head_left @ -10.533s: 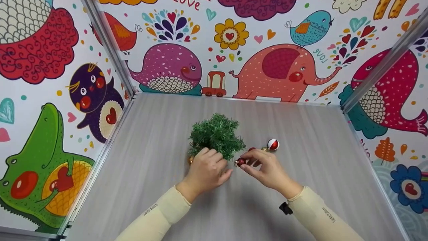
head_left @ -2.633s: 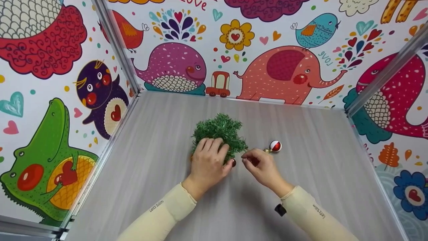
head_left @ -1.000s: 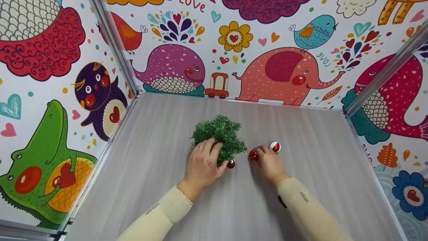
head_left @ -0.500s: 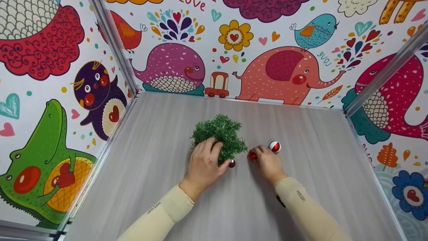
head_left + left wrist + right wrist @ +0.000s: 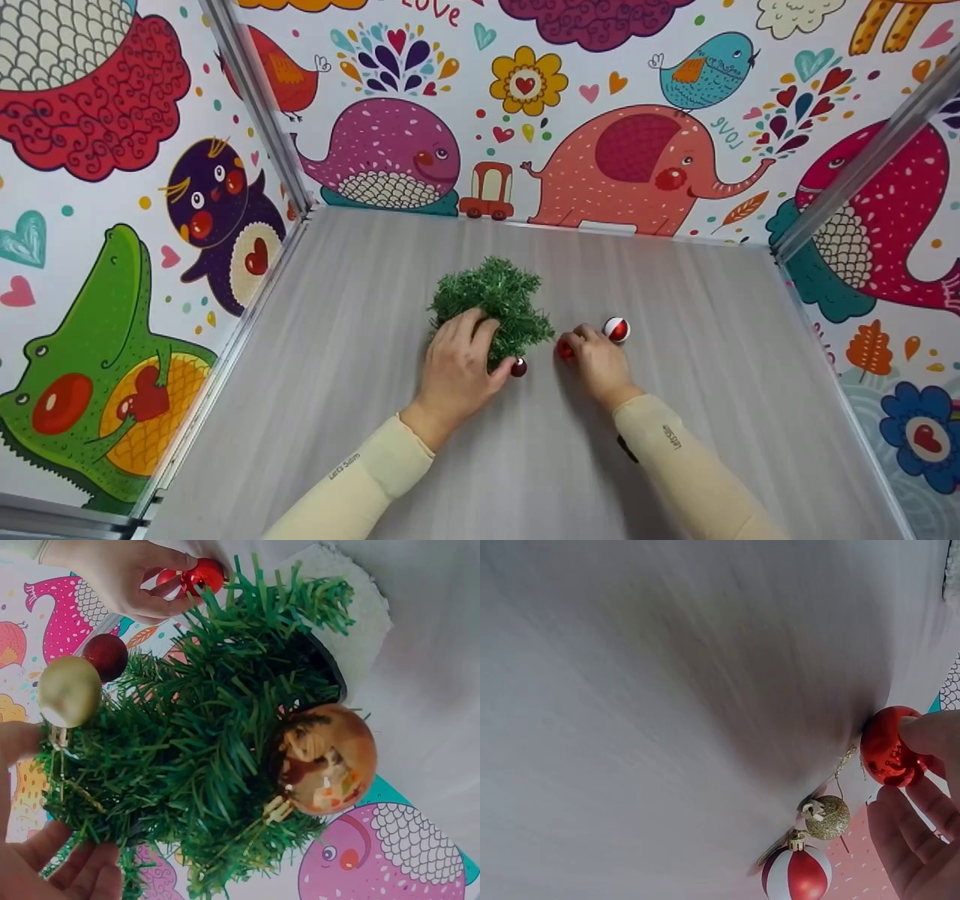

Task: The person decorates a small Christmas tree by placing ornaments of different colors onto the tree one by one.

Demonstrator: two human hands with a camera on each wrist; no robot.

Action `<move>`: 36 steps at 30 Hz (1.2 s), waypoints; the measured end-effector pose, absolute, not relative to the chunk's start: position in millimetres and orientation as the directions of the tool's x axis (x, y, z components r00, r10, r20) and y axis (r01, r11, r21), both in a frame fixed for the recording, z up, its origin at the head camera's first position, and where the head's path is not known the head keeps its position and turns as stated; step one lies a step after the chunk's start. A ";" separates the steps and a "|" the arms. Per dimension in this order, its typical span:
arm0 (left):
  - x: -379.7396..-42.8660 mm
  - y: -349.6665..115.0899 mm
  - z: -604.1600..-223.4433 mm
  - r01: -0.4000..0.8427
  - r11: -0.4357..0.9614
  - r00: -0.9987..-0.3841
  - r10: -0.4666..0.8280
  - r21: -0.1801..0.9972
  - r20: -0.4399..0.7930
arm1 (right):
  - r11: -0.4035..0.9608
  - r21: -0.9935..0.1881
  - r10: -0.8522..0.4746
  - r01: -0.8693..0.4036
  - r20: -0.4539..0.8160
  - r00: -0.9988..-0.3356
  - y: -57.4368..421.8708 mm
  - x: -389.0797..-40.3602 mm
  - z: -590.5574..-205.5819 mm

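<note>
A small green Christmas tree (image 5: 491, 289) stands on the table, its white base showing in the left wrist view. My left hand (image 5: 461, 367) holds its upper part, thumb and fingers around the branches. By the left thumb hangs a dark red bauble (image 5: 519, 367); a matte gold bauble (image 5: 69, 690) hangs close to it. A shiny copper-gold bauble (image 5: 330, 757) hangs on the tree's other side. Right of the tree, my right hand (image 5: 604, 367) pinches a shiny red bauble (image 5: 889, 746) low over the table, partly covered by the fingers.
Just beyond the right hand lie a red-and-white striped bauble (image 5: 799, 872) and a small gold glitter bauble (image 5: 827, 817) with a cord. Walls printed with cartoon animals and metal frame posts (image 5: 259, 105) enclose the grey table (image 5: 345, 300).
The dark red bauble, earlier in my right hand, now hangs on the tree by the left thumb. My right hand has moved right and taken hold of the shiny red bauble.
</note>
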State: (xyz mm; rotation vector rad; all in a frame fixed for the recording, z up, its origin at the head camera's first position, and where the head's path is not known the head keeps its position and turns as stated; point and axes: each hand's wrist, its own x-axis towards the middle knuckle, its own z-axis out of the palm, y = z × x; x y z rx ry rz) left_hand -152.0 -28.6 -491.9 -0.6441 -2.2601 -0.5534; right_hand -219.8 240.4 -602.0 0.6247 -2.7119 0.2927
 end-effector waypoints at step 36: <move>-153.7 -41.0 -489.5 0.607 0.755 -0.647 0.290 0.246 0.705 | 0.870 -0.124 -0.399 -0.478 0.392 -0.829 241.8 -221.7 -603.9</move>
